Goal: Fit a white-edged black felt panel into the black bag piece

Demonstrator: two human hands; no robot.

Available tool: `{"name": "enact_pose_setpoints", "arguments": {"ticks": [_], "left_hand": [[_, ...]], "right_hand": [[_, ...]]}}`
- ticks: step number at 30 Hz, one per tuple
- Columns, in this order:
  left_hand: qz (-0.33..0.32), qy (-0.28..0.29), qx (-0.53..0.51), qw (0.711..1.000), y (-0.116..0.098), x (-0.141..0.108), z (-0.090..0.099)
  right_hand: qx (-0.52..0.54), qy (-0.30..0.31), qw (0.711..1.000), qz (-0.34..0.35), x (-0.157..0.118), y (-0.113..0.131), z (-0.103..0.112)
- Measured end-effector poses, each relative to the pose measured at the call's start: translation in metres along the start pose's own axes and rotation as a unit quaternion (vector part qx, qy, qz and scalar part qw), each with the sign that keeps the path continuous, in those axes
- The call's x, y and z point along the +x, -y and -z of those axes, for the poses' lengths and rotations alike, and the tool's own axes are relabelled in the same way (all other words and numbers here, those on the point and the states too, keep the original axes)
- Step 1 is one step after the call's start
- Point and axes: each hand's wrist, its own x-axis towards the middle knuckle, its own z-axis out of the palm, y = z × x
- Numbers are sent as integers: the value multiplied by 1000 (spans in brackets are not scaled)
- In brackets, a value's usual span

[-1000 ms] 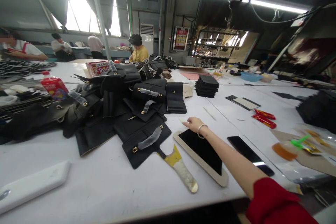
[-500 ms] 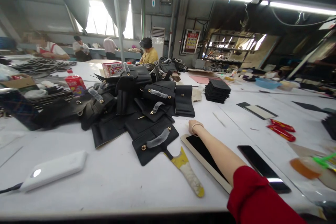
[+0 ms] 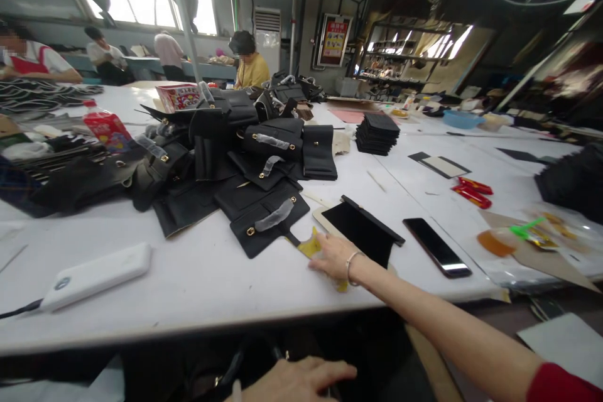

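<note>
I am holding my right hand over the yellow-handled tool on the white counter. Its fingers are bending partway, and I can't tell if they are gripping. At seven o'clock from it, my left hand is showing low down, near something dark with gold bits. Its fingers are sticking out loosely; I can't tell if it is holding anything. From my right hand, a black bag is lying at ten o'clock, a black folded piece at two and a phone at three.
</note>
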Motion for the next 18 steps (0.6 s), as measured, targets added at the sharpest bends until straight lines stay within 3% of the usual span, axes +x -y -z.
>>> {"name": "enact_pose_setpoints", "arguments": {"ticks": [2, 4, 7, 10, 12, 14, 18], "left_hand": [[-57, -13, 68, 996, -9, -8, 6], [-73, -23, 93, 993, -17, -14, 11], [-59, -27, 78, 995, -21, -19, 13], [-54, -28, 65, 996, -18, -18, 10], [-60, -35, 57, 996, -17, -16, 9], [-70, -40, 45, 996, -17, -15, 9], [-70, -23, 21, 997, -17, -12, 17]], "right_hand": [[-8, -3, 1000, -6, -11, 16, -16], [4, -10, 1000, -16, -20, 22, -22], [62, -32, 997, -39, -44, 11, -22], [172, -92, 977, -87, -92, -9, -31], [276, -128, 943, -134, -131, -14, -54], [393, -126, 890, -193, -163, -6, -91], [568, -78, 790, -216, -183, 43, -175]]}}
